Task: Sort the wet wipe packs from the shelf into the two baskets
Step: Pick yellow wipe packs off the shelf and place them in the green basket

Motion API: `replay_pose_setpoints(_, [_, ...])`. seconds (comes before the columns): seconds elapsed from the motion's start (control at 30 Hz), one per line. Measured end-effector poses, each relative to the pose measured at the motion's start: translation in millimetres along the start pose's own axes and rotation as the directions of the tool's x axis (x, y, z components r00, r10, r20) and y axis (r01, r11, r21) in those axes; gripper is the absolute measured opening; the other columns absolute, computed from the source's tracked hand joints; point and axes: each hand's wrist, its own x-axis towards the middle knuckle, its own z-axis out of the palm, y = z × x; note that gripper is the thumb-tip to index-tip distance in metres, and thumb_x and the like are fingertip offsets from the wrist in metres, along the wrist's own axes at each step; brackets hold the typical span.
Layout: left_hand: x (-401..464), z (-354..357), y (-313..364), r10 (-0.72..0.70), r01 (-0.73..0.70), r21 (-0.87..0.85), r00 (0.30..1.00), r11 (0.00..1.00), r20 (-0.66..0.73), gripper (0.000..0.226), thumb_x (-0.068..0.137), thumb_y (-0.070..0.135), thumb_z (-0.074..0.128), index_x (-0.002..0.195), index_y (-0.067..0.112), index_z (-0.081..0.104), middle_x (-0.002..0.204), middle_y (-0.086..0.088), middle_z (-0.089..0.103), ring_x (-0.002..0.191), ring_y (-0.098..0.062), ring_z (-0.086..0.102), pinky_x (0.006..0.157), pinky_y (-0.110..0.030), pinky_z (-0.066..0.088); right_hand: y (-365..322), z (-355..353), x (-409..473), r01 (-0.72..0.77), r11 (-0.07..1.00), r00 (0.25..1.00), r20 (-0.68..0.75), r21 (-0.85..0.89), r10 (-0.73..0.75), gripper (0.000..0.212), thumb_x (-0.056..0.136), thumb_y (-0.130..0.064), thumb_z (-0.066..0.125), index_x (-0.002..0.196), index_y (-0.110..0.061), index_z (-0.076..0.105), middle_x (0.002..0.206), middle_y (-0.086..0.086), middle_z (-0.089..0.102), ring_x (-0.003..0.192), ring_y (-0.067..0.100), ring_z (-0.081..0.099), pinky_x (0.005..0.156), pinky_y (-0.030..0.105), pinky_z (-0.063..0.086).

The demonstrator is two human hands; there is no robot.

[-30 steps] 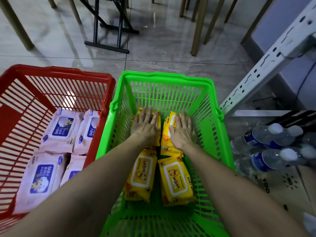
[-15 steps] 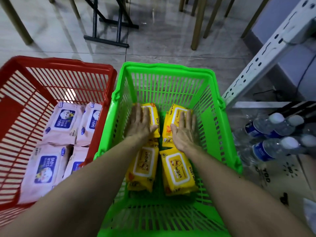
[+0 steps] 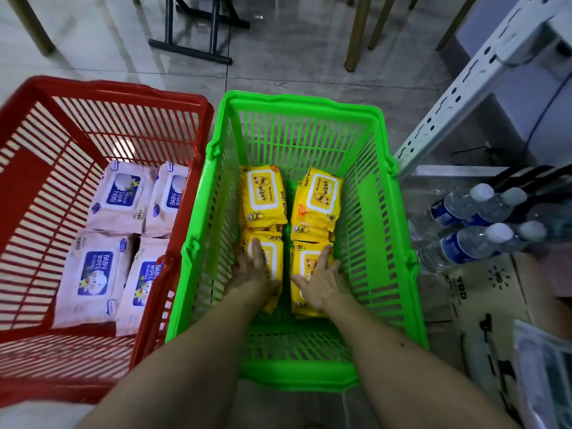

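Left hand (image 3: 255, 270) and right hand (image 3: 322, 281) flat, fingers straight, pressing near yellow packs (image 3: 305, 275) in slatted green basket (image 3: 383, 243). Far yellow packs (image 3: 263, 193) labelled "wipes", "BABY WIPES". Beside it, red basket (image 3: 40, 168) with pink "BABY WIPES" packs (image 3: 93, 274). Water bottles (image 3: 464, 246) at right.

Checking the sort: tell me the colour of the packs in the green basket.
Yellow packs, white label panels, in the green basket; head view.

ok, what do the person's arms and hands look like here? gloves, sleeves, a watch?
Both bare: no gloves, sleeves, watch or rings visible on the left hand or right hand. Forearms are uncovered right to the frame's edge. Small dark spots mark the right forearm.
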Motion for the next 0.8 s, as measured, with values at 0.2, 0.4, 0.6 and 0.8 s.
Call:
replay_pose_setpoints(0.2, [-10, -7, 1, 0.033, -0.034, 0.128, 0.999, 0.991, 0.009, 0.107, 0.086, 0.063, 0.051, 0.150, 0.016, -0.020, 0.158, -0.020, -0.009, 0.144, -0.038, 0.017, 0.111, -0.046, 0.031, -3, -2, 5, -0.023, 0.999, 1.000, -0.022, -0.023, 0.023, 0.107, 0.085, -0.071, 0.043, 0.153, -0.011, -0.015, 0.153, 0.022, 0.020, 0.134, 0.037, 0.038, 0.103, 0.043, 0.039])
replay_pose_setpoints(0.4, [6, -10, -6, 0.484, -0.366, 0.581, 0.873, 0.727, -0.056, 0.091, 0.092, 0.066, 0.029, 0.151, 0.015, -0.018, 0.159, -0.006, -0.024, 0.147, -0.025, -0.020, 0.121, -0.045, 0.000, 27, 0, 16, 0.475, 0.783, 0.826, -0.103, -0.403, -0.554, 0.082, 0.094, -0.064, 0.017, 0.152, -0.016, -0.015, 0.160, 0.004, -0.022, 0.150, 0.024, -0.014, 0.122, 0.041, -0.002])
replay_pose_setpoints(0.6, [20, 0, -14, 0.436, -0.398, 0.459, 0.899, 0.795, 0.025, 0.108, 0.081, 0.074, 0.042, 0.149, 0.021, -0.023, 0.152, -0.012, -0.038, 0.142, -0.030, -0.031, 0.119, -0.046, -0.005, 35, 15, 28, 0.447, 0.840, 0.885, 0.015, -0.307, -0.466, 0.090, 0.087, -0.076, 0.019, 0.141, -0.028, -0.033, 0.152, 0.001, -0.042, 0.142, 0.023, -0.035, 0.119, 0.047, -0.007])
replay_pose_setpoints(0.8, [13, -12, -12, 0.308, -0.307, 0.379, 0.950, 0.873, 0.060, 0.114, 0.077, 0.074, 0.050, 0.150, 0.023, -0.022, 0.154, -0.012, -0.035, 0.145, -0.029, -0.025, 0.119, -0.046, 0.001, 21, -9, 15, 0.270, 0.931, 0.962, 0.110, -0.246, -0.249, 0.118, 0.078, -0.082, 0.037, 0.150, -0.008, -0.021, 0.157, 0.011, -0.030, 0.148, 0.026, -0.019, 0.120, 0.046, 0.004])
